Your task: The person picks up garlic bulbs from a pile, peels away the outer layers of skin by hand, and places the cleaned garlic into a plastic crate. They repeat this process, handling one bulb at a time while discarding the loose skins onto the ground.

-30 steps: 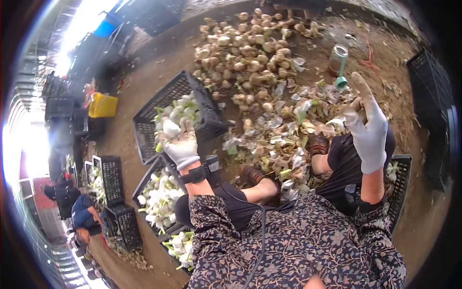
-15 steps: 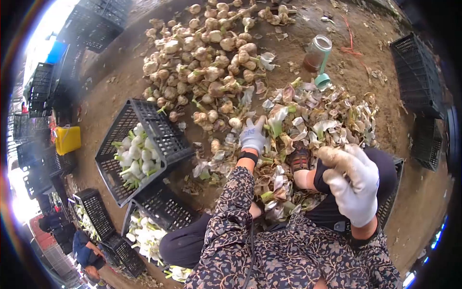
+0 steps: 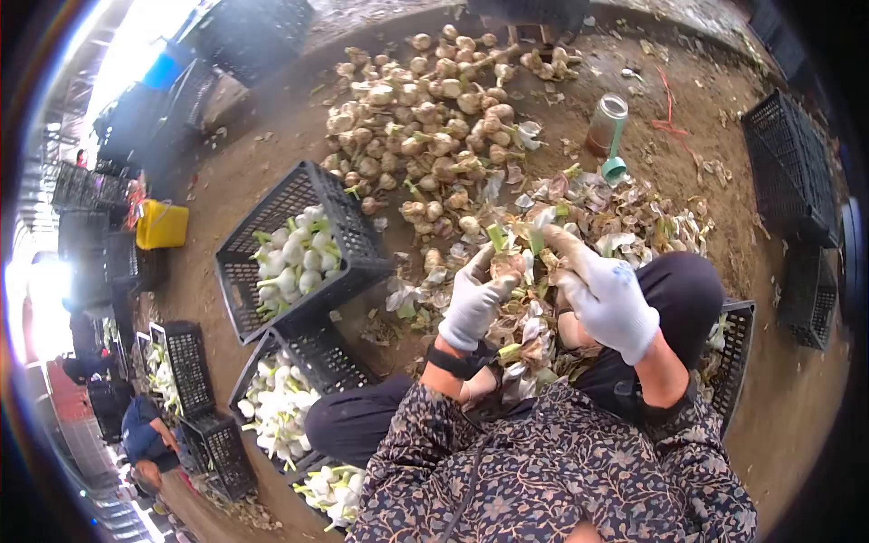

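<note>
My left hand (image 3: 476, 300), in a white work glove, is closed around a garlic bulb (image 3: 509, 264) with brownish skin and a green cut stem. Close beside it on the right, my gloved right hand (image 3: 599, 291) has its fingers bent toward the bulb. What lies between those fingertips is hidden. Below both hands, loose garlic skins (image 3: 652, 217) are heaped around my feet. Unpeeled garlic bulbs (image 3: 425, 118) form a large pile on the ground in front of me.
Peeled white garlic fills part of a tilted black crate (image 3: 312, 185) on the left and another crate (image 3: 294, 348) below it. A jar (image 3: 606, 127) with a green lid (image 3: 614, 170) stands ahead. Black crates (image 3: 787, 167) are at right. Another person (image 3: 149, 430) bends at lower left.
My left hand has come back from the garlic pile with a bulb in it. My right hand has moved left and forward to meet it, and the view has shifted.
</note>
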The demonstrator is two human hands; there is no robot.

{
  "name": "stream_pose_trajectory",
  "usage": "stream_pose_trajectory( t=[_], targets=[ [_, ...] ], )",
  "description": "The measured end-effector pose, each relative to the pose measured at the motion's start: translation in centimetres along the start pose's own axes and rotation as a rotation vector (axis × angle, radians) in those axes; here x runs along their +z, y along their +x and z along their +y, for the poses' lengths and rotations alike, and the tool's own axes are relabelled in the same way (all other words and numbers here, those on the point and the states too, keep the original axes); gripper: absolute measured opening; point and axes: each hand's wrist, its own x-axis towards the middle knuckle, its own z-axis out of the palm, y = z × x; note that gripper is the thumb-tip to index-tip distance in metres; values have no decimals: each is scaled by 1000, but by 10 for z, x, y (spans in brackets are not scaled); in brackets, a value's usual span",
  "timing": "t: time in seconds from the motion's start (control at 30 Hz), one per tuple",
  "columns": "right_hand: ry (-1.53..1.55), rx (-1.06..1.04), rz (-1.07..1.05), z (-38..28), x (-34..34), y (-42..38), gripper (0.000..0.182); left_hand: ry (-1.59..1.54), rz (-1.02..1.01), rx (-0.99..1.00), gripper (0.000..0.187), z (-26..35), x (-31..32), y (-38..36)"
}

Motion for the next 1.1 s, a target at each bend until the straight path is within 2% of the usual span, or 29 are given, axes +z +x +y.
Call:
stream_pose_trajectory(
  t=[0.07, 0.1, 0.2, 0.27, 0.3, 0.37, 0.4, 0.5, 0.57, 0.63, 0.67, 0.7, 0.77, 0.83, 0.87, 0.9, 0.97, 1.0, 1.1],
  targets=[
    [-8, -170, 8, 9, 19, -1, 43, 161, 25, 137, 68, 20, 23, -29],
    [74, -149, -22, 3, 24, -2, 41, 192, 41, 236, 78, 22, 30, -40],
    [419, 88, -242, -20, 27, -7, 32, 491, 136, 407, 79, 30, 41, -76],
    [763, 306, -412, -34, 28, -10, 27, 1019, 203, 600, 77, 40, 40, -95],
    [783, 298, -402, -39, 32, -13, 24, 1285, 236, 688, 76, 44, 40, -103],
    [826, 288, -379, -40, 45, -18, 20, 1312, 283, 734, 72, 42, 42, -115],
    [741, 199, -328, -39, 53, -18, 17, 1337, 308, 727, 71, 41, 44, -121],
    [460, 19, -376, -36, 50, -21, 17, 1356, 332, 689, 67, 42, 47, -136],
    [42, -120, -480, -27, 41, -12, 26, 1388, 331, 729, 65, 36, 45, -142],
    [-502, -70, -552, -53, 17, -11, 30, 1372, 419, 697, 64, 37, 44, -146],
    [-716, 25, -618, -51, 14, -6, 38, 1336, 480, 661, 65, 41, 42, -149],
    [-769, 25, -597, -32, 14, -5, 39, 1299, 540, 628, 65, 47, 39, -152],
    [-523, 25, -398, -24, 10, -12, 39, 1367, 549, 713, 65, 53, 39, -154],
    [21, -39, -362, -33, 21, -17, 39, 1424, 532, 715, 66, 54, 42, -153],
    [295, -67, -329, -40, 28, -18, 40, 1448, 522, 671, 74, 54, 48, -153],
    [202, -155, -223, -46, 37, -18, 36, 1432, 511, 699, 77, 52, 52, -152],
    [465, -100, -295, -45, 56, -16, 31, 1394, 483, 750, 83, 48, 59, -149],
    [524, -56, -252, -43, 63, -18, 25, 1449, 487, 732, 88, 50, 63, -151],
    [727, -1, -209, -39, 67, -23, 18, 1134, 427, 812, 91, 50, 53, -149]
  ],
)
